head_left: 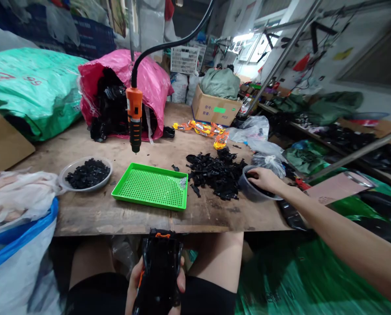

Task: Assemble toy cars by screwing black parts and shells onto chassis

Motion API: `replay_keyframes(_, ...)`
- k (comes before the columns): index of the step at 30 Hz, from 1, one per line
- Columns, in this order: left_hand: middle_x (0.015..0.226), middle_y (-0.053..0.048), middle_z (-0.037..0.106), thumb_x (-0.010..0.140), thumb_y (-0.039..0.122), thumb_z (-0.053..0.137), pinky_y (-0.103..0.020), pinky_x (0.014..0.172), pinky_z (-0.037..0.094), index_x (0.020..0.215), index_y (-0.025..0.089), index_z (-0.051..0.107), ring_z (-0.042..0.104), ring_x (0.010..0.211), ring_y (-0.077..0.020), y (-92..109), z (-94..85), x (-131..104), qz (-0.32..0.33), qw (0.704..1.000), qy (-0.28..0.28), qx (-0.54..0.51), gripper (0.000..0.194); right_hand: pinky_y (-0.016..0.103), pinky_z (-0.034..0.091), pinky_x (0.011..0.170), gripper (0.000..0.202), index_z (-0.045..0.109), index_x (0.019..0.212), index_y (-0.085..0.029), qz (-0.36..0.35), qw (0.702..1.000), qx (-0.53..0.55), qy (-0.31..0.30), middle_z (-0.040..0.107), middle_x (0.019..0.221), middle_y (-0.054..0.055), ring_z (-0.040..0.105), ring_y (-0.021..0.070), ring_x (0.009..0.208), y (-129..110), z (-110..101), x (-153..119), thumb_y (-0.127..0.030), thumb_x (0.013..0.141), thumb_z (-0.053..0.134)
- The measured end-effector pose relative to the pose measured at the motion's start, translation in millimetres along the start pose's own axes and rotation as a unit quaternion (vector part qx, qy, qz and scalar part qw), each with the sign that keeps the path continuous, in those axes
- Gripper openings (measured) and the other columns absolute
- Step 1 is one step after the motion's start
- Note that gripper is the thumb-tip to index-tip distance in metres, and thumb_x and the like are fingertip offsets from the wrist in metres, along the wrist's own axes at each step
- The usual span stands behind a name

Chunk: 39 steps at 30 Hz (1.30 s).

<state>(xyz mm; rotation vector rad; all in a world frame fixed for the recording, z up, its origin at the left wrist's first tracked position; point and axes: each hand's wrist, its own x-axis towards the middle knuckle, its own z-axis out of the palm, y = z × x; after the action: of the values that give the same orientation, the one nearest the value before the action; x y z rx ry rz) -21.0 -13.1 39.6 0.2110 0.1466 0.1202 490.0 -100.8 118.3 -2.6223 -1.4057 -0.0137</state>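
My left hand (pixel 135 280) is wrapped around a black plastic part with orange pieces (pixel 159 271), held over my lap below the table edge. At the right, my right hand (pixel 263 179) reaches into a clear round bowl (pixel 252 192); its fingertips are inside, and what they hold, if anything, is hidden. Beside that bowl lies a loose pile of small black parts (pixel 216 173). A green perforated tray (pixel 146 186) has small silvery pieces (pixel 182 183) at its right end. Another clear bowl (pixel 62 179) on the left holds small black pieces (pixel 88 174).
An orange and black power screwdriver (pixel 135 116) hangs over the table (pixel 169 221). Behind it, a pink sack (pixel 149 78) spills black parts. Orange-yellow packets (pixel 203 127), a cardboard box (pixel 211 107), plastic bags (pixel 254 131) and a clipboard (pixel 339 188) are around the table.
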Motion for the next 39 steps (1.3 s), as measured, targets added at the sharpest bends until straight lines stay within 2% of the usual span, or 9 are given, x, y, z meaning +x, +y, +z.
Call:
replay_keyframes(3, 0.124, -0.009, 0.064, 0.095, 0.044, 0.062, -0.044, 0.085, 0.059, 0.128, 0.019, 0.059, 0.065, 0.103, -0.0225, -2, 0.7, -1, 0.003, 1.000, -0.011, -0.017, 0.042, 0.039, 0.058, 0.084, 0.023, 0.081, 0.092, -0.017, 0.013, 1.000, 0.017, 0.006, 0.080, 0.100, 0.014, 0.075, 0.0301, 0.087, -3, 3, -1, -0.023, 0.076, 0.066)
replay_keyframes(11, 0.122, -0.009, 0.065, 0.096, 0.048, 0.059, -0.040, 0.081, 0.060, 0.131, 0.019, 0.057, 0.067, 0.097, -0.0204, -7, -4.2, -5, 0.016, 0.995, -0.055, -0.079, 0.046, 0.032, 0.056, 0.077, 0.002, 0.077, 0.067, -0.021, 0.090, 0.989, 0.109, 0.049, 0.079, 0.076, 0.006, 0.073, 0.0244, 0.076, -2, -3, -5, -0.023, 0.066, 0.076)
replay_keyframes(16, 0.126, -0.009, 0.064, 0.095, 0.044, 0.062, -0.044, 0.086, 0.059, 0.129, 0.018, 0.058, 0.065, 0.104, -0.0225, -5, -6.6, -5, 0.023, 0.992, -0.070, -0.100, 0.043, 0.026, 0.056, 0.053, 0.008, 0.073, 0.070, -0.019, 0.166, 0.956, 0.229, 0.083, 0.072, 0.059, 0.003, 0.067, 0.0173, 0.053, -2, -11, -11, -0.025, 0.068, 0.078)
replay_keyframes(19, 0.126, -0.010, 0.064, 0.095, 0.044, 0.062, -0.045, 0.086, 0.059, 0.129, 0.018, 0.058, 0.065, 0.104, -0.0229, -4, -8.9, -6, 0.018, 0.992, -0.072, -0.098, 0.043, 0.026, 0.058, 0.050, 0.013, 0.069, 0.070, -0.018, 0.186, 0.928, 0.311, 0.086, 0.071, 0.058, 0.005, 0.069, 0.0177, 0.052, -12, -21, -16, -0.023, 0.070, 0.081)
replay_keyframes(24, 0.121, -0.009, 0.065, 0.095, 0.048, 0.061, -0.041, 0.079, 0.061, 0.129, 0.019, 0.058, 0.066, 0.098, -0.0209, -8, -15.1, -7, 0.016, 0.994, -0.074, -0.084, 0.045, 0.025, 0.061, 0.053, 0.022, 0.072, 0.084, -0.017, 0.169, 0.897, 0.398, 0.084, 0.074, 0.065, 0.005, 0.071, 0.0168, 0.057, -43, -36, -31, -0.024, 0.068, 0.086)
replay_keyframes(27, 0.108, -0.008, 0.069, 0.097, 0.053, 0.055, -0.032, 0.064, 0.060, 0.130, 0.018, 0.057, 0.067, 0.078, -0.0155, -13, -20.1, -5, 0.022, 0.994, -0.076, -0.068, 0.048, 0.025, 0.063, 0.059, 0.032, 0.076, 0.092, -0.017, 0.143, 0.891, 0.426, 0.064, 0.077, 0.073, 0.005, 0.074, 0.0170, 0.063, -69, -36, -41, -0.031, 0.066, 0.088)
replay_keyframes(31, 0.098, -0.012, 0.070, 0.097, 0.059, 0.042, -0.032, 0.043, 0.053, 0.129, 0.016, 0.059, 0.066, 0.052, -0.0180, -21, -25.1, -1, 0.051, 0.995, -0.063, -0.059, 0.056, 0.027, 0.064, 0.061, 0.040, 0.076, 0.089, -0.018, 0.102, 0.888, 0.448, 0.012, 0.077, 0.073, 0.006, 0.075, 0.0193, 0.066, -113, -21, -55, -0.043, 0.061, 0.091)
replay_keyframes(35, 0.097, -0.013, 0.071, 0.094, 0.061, 0.044, -0.027, 0.038, 0.048, 0.123, 0.011, 0.063, 0.066, 0.047, -0.0176, -27, -21.1, 2, 0.071, 0.993, -0.062, -0.067, 0.060, 0.028, 0.063, 0.062, 0.042, 0.071, 0.081, -0.017, 0.076, 0.866, 0.490, -0.058, 0.078, 0.078, 0.008, 0.076, 0.0211, 0.069, -153, 1, -68, -0.047, 0.059, 0.090)
replay_keyframes(39, 0.098, -0.012, 0.072, 0.095, 0.062, 0.049, -0.023, 0.043, 0.051, 0.124, 0.006, 0.063, 0.070, 0.052, -0.0166, -29, -11.4, 4, 0.086, 0.987, -0.105, -0.088, 0.064, 0.030, 0.063, 0.066, 0.049, 0.073, 0.103, -0.017, 0.074, 0.842, 0.522, -0.112, 0.076, 0.076, 0.004, 0.076, 0.0205, 0.070, -176, 24, -78, -0.041, 0.063, 0.087)
